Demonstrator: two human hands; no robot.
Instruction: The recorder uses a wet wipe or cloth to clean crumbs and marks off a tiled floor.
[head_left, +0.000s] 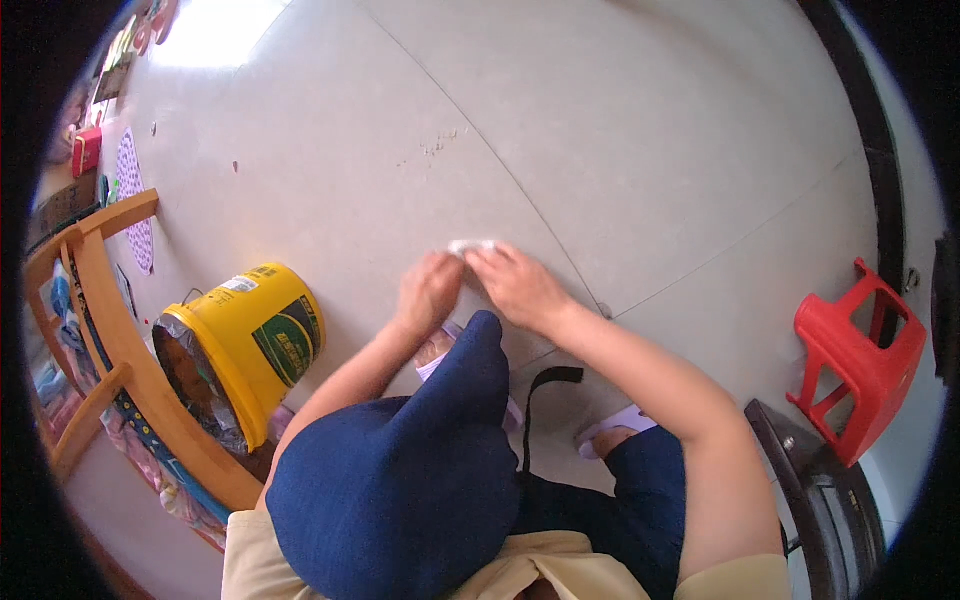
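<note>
A small white wad, perhaps tissue or cloth (472, 246), spans the fingertips of both my hands in front of my raised knee. My left hand (431, 292) grips its left end with curled, slightly blurred fingers. At the other end, the fingers of my right hand (517, 283) close over it. What my fingers cover of the wad is hidden. Directly below the hands are the navy trousers (405, 480) I wear. Beyond the hands, a patch of small scattered crumbs or dirt (439, 144) marks the pale tiled floor (637, 135).
Left of me a yellow bucket (289, 300) with a dark bag liner lies tilted beside a wooden chair-like frame (142, 337) holding fabrics. To the right are a red plastic stool (877, 375) and dark furniture (817, 487). A black strap (555, 375) hangs between my legs.
</note>
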